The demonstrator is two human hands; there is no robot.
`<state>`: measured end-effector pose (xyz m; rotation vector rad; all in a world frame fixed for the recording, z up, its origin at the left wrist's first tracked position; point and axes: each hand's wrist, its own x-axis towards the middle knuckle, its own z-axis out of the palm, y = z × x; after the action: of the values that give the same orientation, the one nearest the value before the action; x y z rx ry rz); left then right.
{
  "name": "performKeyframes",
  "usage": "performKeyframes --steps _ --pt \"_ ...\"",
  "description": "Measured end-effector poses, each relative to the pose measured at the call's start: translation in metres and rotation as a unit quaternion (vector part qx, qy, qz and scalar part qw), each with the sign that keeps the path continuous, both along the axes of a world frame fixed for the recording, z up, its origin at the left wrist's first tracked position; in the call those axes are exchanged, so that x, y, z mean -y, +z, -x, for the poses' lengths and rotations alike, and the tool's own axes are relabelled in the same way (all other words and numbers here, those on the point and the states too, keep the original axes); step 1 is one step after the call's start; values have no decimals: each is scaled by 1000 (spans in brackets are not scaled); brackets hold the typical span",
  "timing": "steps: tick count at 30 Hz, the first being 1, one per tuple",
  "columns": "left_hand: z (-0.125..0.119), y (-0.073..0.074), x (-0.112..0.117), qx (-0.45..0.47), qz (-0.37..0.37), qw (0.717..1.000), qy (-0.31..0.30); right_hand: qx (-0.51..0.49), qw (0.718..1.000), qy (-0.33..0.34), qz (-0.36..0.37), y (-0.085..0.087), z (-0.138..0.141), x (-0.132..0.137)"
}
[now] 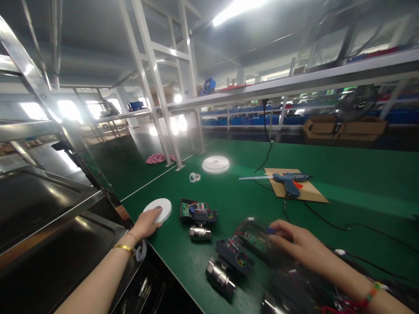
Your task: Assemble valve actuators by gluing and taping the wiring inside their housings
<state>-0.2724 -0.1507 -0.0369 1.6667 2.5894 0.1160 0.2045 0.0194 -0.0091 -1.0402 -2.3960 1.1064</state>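
The white disc (159,208) is round, flat and smooth, and it lies near the left edge of the green worktop (343,187). The left hand (145,223) rests on its near side with the fingers spread flat on top, not closed around it. A gold bangle (124,248) sits on that wrist.

The right hand (296,242) is on the near right. Its fingers are bent around a clear, shiny plastic cover (258,235) that is blurry. I cannot tell how tight the grip is. A band of coloured beads (373,293) is on that wrist.

Between the hands stands a small black box with a green board and red wires inside (198,211), on a shiny metal valve (200,232). A second black box on a metal valve (225,266) lies closer, tilted over.

Farther away, a blue glue gun (290,181) lies on a brown sheet of cardboard (310,192), with a black cord (327,220) trailing to the right. A bigger white round thing (215,164) and a small roll of clear tape (194,177) sit in the middle, far off. Pink scraps (156,158) lie far left. Brown boxes (343,128) sit at the far right.

No writing can be read anywhere.
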Motion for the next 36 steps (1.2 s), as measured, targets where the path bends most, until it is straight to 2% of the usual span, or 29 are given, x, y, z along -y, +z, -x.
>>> performKeyframes --steps 3,5,7,8,9,11,12,14,16,19,23,28,36 --pt "-17 29 6 -11 -53 998 22 -27 999 -22 1 -3 -2 2" --pt "-37 52 4 -3 -102 995 20 -32 999 -38 3 -6 -3 3" --pt "-69 73 -5 16 -143 990 -5 -36 998 -49 7 -7 -4 4" --pt "-90 81 -12 31 -162 986 -31 -37 998 -54 9 -8 -5 4" --pt "-114 87 -22 59 -192 976 -82 -39 998 -58 9 -8 -6 4" --pt "-165 92 -45 84 -195 955 -205 -40 997 -65 7 -9 -6 4" --pt "-190 91 -59 87 -187 950 -235 -41 997 -68 5 -9 -7 4" --pt "-231 83 -86 87 -168 945 -266 -43 996 -75 2 -10 -7 4" --pt "-257 70 -108 80 -137 945 -285 -47 995 -84 -4 -12 -7 4" --pt "-270 52 -126 71 -81 948 -299 -56 993 -98 -14 -14 -6 5" --pt "-265 41 -129 75 -22 947 -313 -73 990 -115 -22 -15 -3 8" --pt "-264 40 -127 85 16 943 -322 -84 988 -128 -36 -15 2 11" --pt "-270 43 -126 76 35 937 -340 -79 985 -146 -43 -13 3 12"
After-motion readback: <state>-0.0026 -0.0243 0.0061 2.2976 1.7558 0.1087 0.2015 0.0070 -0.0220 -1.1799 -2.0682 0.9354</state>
